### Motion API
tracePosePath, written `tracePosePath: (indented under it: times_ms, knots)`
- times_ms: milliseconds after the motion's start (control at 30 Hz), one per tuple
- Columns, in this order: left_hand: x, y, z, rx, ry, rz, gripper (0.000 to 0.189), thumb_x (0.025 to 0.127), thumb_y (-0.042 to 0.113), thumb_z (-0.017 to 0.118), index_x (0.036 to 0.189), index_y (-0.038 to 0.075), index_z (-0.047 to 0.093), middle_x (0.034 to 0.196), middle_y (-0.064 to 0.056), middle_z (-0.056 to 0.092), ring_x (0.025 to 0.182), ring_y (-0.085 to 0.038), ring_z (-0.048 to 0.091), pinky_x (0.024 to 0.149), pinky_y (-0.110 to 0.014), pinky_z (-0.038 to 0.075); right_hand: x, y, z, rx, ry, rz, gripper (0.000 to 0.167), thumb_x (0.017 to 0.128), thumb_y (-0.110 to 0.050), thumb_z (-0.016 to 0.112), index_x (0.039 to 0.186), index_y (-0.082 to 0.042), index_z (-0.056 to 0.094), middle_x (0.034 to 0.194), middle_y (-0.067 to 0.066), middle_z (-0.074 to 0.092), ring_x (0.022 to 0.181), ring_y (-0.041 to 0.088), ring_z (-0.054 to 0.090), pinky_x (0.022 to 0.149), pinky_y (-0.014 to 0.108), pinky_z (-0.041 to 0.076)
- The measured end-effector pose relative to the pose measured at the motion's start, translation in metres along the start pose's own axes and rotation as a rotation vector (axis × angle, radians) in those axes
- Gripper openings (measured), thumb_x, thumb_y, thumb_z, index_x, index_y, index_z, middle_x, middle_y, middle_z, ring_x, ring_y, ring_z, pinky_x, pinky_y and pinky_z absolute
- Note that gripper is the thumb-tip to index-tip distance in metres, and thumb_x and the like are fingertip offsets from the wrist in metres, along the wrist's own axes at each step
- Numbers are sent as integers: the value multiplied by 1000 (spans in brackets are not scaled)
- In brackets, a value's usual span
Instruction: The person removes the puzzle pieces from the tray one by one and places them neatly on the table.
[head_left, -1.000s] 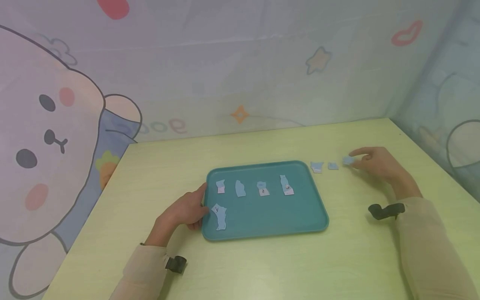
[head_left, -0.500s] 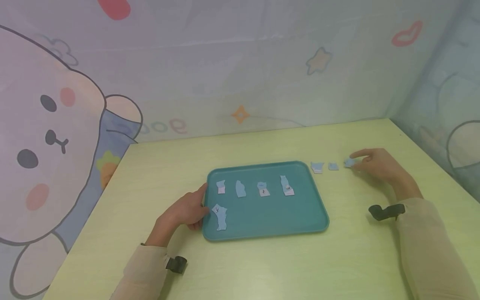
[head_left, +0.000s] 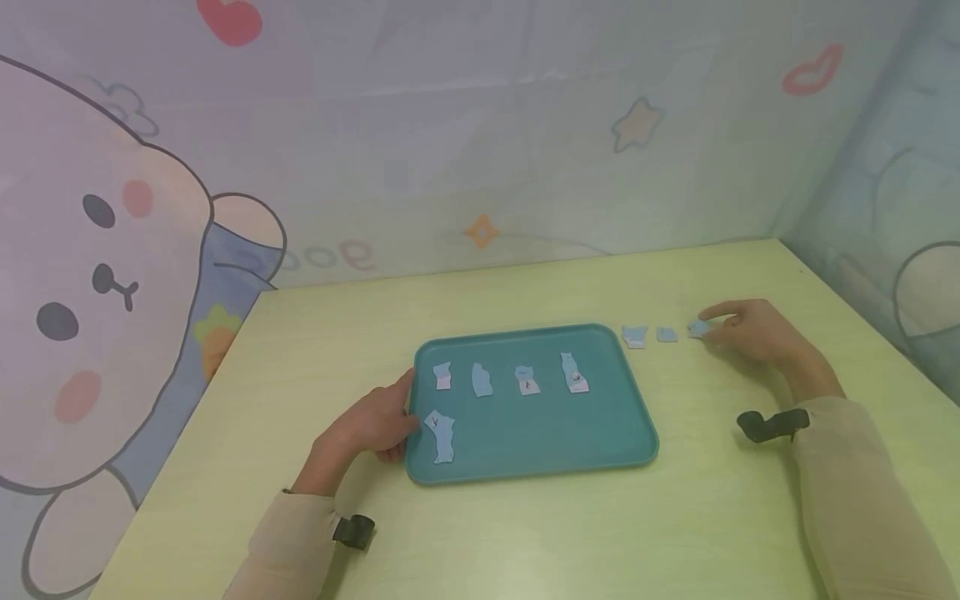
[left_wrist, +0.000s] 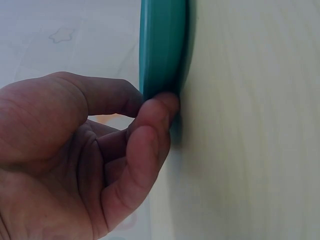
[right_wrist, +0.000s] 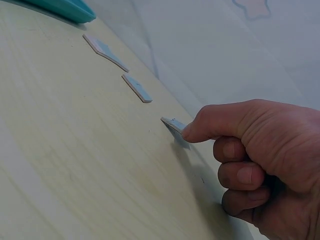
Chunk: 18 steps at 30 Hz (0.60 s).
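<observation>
My left hand point(head_left: 377, 421) grips the left rim of a teal tray point(head_left: 540, 437); in the left wrist view its thumb lies on the rim and its fingers curl beneath. At the far right, my right hand point(head_left: 756, 333) pinches a small light-blue jigsaw piece point(head_left: 697, 328) between thumb and index finger. The right wrist view shows this piece point(right_wrist: 172, 124) tilted close over the table, its near end hidden by the fingertip. The other right fingers are curled in. Two more pieces, a small one point(head_left: 667, 334) and a larger one point(head_left: 634, 337), lie in line to its left.
Several pale-blue pieces lie apart on the tray: a row along its back, including a tall one point(head_left: 573, 372), and a long one point(head_left: 442, 437) at front left. The yellowish table point(head_left: 525, 542) meets a printed cloth backdrop point(head_left: 450, 150) behind and at the right.
My right hand has brought its jigsaw piece slightly nearer to me and turned it a little. The left hand keeps its grip on the tray, which stays in place.
</observation>
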<state>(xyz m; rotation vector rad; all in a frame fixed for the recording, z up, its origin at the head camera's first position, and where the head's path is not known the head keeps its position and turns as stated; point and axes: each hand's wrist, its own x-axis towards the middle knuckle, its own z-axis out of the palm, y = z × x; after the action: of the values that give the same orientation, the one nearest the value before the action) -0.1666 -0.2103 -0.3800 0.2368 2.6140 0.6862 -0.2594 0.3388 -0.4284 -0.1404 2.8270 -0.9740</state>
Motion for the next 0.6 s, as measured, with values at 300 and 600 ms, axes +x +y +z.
tracePosePath:
  times_ms: [300, 600]
  knots:
    - [2, -2, 0, -4, 3, -4, 80, 101, 4, 51, 167, -5, 9, 62, -8, 63, 49, -15, 60, 53, -29, 54, 0, 0, 0, 1, -7, -3, 50, 99, -27, 68, 140, 1, 64, 87, 4, 56, 83, 20, 50, 74, 33, 42]
    - [0, -1, 0, -8, 2, 0, 80, 100, 4, 51, 167, -6, 9, 64, -9, 65, 49, -15, 61, 53, -29, 54, -1, -1, 0, -7, 12, -5, 51, 98, -26, 70, 140, 3, 63, 87, 4, 58, 80, 18, 51, 71, 31, 43]
